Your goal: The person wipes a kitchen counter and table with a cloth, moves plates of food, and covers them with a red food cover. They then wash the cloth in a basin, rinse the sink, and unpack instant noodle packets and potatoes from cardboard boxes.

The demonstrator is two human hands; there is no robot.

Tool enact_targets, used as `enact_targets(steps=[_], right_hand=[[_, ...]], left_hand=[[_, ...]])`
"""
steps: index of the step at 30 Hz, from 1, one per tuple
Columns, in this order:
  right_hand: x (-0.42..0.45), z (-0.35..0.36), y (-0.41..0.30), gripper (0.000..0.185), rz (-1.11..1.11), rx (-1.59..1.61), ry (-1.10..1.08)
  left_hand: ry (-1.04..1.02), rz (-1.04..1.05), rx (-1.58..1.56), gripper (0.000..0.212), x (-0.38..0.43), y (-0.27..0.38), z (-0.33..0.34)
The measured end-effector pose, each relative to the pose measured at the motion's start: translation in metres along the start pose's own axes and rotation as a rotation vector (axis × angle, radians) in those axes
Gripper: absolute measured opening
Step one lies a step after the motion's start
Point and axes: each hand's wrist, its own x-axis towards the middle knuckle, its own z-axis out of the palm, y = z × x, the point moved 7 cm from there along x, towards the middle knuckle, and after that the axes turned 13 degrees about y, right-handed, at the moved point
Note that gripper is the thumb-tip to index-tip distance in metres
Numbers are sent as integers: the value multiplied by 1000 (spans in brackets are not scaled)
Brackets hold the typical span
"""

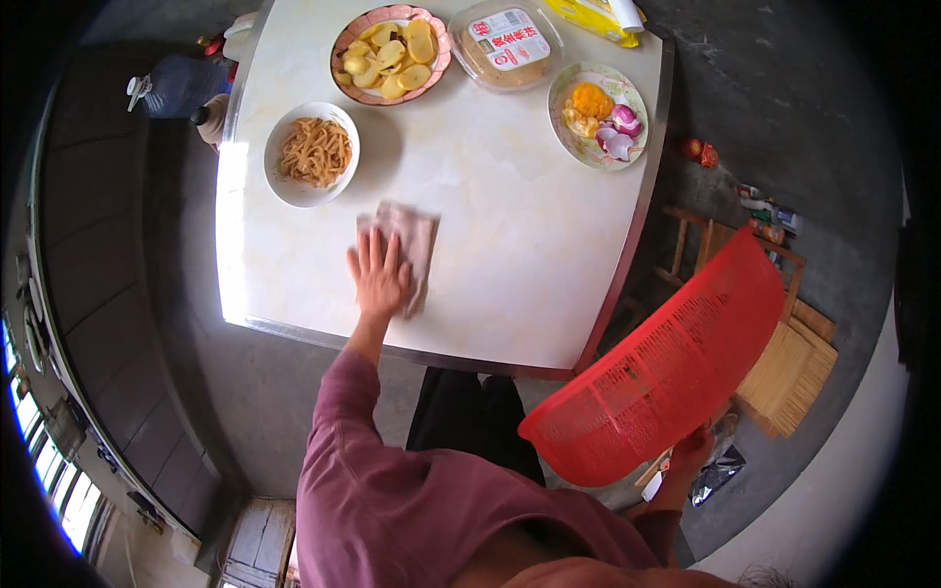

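Flat on a folded pinkish-beige cloth, my left hand presses down with its fingers spread. The cloth lies on the light tabletop, left of its middle and towards the near edge. Off the table's near right corner, my right hand grips the rim of a large red slotted plastic basket or food cover. It is held tilted, and it partly hides the floor and a chair behind it. The fingers of that hand are mostly hidden.
Beyond the cloth stand a bowl of brown strips, a plate of sliced potatoes, a labelled clear plastic box and a plate with peeled pieces and purple shells. A yellow packet lies at the far right. A wooden chair stands right.
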Motion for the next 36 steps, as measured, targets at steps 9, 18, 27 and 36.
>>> enact_targets(steps=[9,18,27,36], right_hand=[[-7,-3,0,41,-9,10,162],[-3,-78,10,45,-9,39,243],[8,-99,1,40,-20,31,148],[31,-152,21,33,15,165,265]], left_hand=[[200,-38,-9,69,182,83,17],[16,194,-136,73,134,276,39],[-138,495,-316,73,10,352,52],[208,-106,152,71,64,99,16]])
